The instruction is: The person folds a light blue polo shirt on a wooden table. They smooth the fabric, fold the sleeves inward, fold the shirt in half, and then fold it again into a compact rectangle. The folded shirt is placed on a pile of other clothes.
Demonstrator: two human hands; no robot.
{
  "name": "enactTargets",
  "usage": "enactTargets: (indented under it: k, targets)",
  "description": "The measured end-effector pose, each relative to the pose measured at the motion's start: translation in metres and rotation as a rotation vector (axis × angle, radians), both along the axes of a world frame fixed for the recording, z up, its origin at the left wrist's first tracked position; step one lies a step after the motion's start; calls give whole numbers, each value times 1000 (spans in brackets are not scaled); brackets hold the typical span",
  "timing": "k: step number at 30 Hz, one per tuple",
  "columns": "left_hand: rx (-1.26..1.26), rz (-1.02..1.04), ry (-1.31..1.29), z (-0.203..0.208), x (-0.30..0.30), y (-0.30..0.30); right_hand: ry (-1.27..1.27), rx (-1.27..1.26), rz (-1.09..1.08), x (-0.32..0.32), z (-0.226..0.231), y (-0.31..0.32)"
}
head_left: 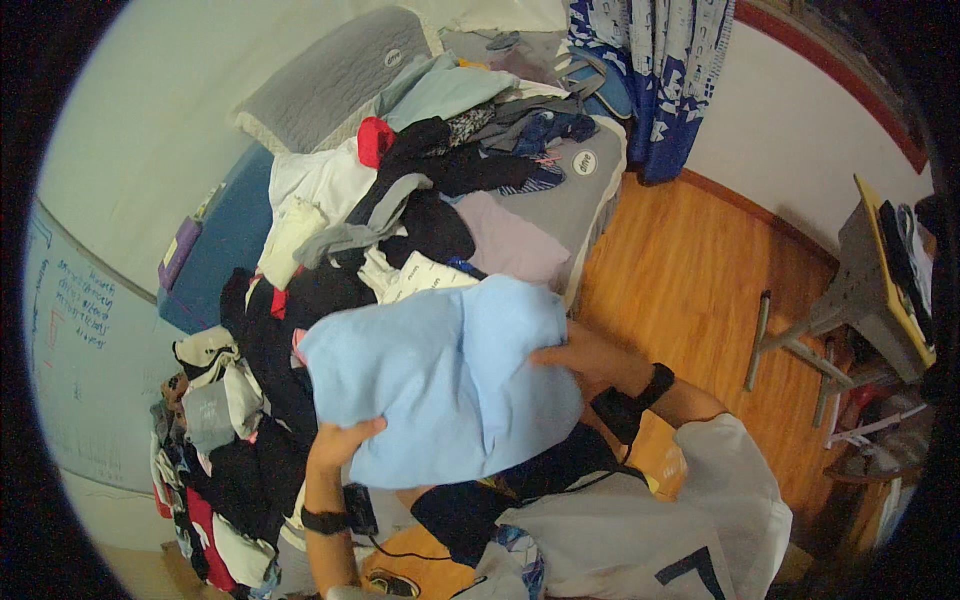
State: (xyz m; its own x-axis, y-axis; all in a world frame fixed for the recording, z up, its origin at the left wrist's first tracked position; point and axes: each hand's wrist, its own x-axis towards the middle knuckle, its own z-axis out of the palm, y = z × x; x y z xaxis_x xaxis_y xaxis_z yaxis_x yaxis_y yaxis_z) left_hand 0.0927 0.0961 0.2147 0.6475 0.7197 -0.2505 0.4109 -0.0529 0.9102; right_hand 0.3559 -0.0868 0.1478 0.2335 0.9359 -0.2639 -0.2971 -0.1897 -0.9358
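Note:
A light blue folded piece of clothing is held up in front of me, with a crease down its middle. My left hand grips its lower left edge, thumb on top and the other fingers hidden beneath the cloth. At its right side my right hand clasps the edge, the thumb lying over the fabric. Just beyond the blue cloth lies a white printed cloth, partly covered by it. A black garment and a grey one are heaped farther back.
Clothes cover the bed, with a grey quilted pillow at its far end. More clothes pile up on the left, beside a whiteboard. Wooden floor runs along the right, where a table stands.

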Motion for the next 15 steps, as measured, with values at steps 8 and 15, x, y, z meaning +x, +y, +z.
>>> enactTargets:
  k: [8,15]
  targets:
    - [-214,-464,-95,-3,223,76,-333,117,-449,100,-25,-10]
    - [-188,-779,-171,-91,382,57,30,66,-1046,148,-48,-52]
